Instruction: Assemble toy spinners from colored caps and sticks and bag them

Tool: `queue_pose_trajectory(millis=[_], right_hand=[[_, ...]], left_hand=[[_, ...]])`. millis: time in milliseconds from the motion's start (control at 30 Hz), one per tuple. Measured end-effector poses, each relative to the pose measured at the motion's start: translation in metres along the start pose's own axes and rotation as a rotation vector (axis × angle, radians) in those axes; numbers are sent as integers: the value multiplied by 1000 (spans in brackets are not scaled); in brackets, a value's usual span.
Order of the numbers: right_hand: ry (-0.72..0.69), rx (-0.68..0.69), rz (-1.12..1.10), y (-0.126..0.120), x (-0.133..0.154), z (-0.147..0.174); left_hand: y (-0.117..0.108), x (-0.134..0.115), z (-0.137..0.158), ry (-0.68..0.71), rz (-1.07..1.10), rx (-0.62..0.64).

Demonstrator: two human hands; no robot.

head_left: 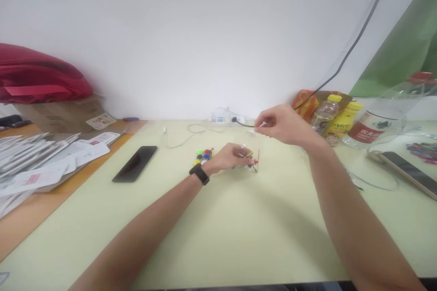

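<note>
My left hand, with a black watch on its wrist, is closed around a small assembly of thin coloured sticks low over the table. Red, yellow and blue parts of it show beyond the fingers; the rest is hidden. Higher and to the right, my right hand pinches a small white piece between thumb and finger. Its exact kind is too small to make out. Just left of my left hand lie several small round pieces in green, red, blue, yellow and white.
A black phone lies at left, beside stacked papers and a cardboard box. Bottles and a large clear jug stand at right. Another phone lies there. A power strip and cables line the wall.
</note>
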State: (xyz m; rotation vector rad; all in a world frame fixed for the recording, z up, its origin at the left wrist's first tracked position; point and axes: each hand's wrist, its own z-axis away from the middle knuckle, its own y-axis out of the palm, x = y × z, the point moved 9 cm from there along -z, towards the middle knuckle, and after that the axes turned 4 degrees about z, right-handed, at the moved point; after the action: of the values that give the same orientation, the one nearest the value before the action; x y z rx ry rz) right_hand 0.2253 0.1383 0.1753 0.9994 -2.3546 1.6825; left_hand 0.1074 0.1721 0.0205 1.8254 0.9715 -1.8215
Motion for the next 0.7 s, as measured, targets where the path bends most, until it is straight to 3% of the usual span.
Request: queue_pose_trajectory(millis=[167,367,467,700], right_hand=[[-10,12,-147,-1,6,2],[6,-162,-348,-23,13,6],[36,-176,-412,-19,9,3],[156,-138,-197,9,-15,-8]], left_hand=[[-5,10,-2,-64,-16,-53],[-8,8,-3,-17,-23,-103],[-8,10,-5,-32,-4,-143],[-3,6,-6,-17,-15,-134]])
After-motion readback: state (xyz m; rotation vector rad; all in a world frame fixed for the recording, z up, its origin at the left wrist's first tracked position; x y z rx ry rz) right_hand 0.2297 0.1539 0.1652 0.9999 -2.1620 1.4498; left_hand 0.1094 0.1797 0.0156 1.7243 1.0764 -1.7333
